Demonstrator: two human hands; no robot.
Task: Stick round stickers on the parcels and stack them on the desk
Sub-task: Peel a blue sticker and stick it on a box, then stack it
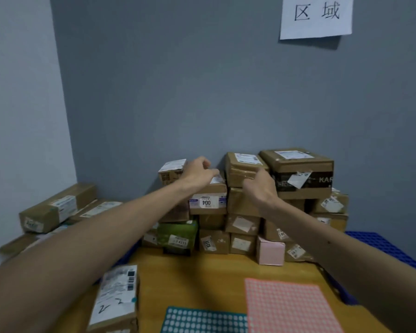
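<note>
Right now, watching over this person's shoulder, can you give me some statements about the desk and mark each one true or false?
1. Both the left hand and the right hand reach to the parcel stack against the grey wall. True.
2. The pink sticker sheet lies left of the teal sticker sheet. False: it lies to the right of it.
3. A pink box stands in the bottom row of the stack. True.
4. The paper sign hangs low on the wall, at the left. False: it hangs high, at the right.
5. One lone parcel lies apart from the stack, at the near left of the desk. True.
</note>
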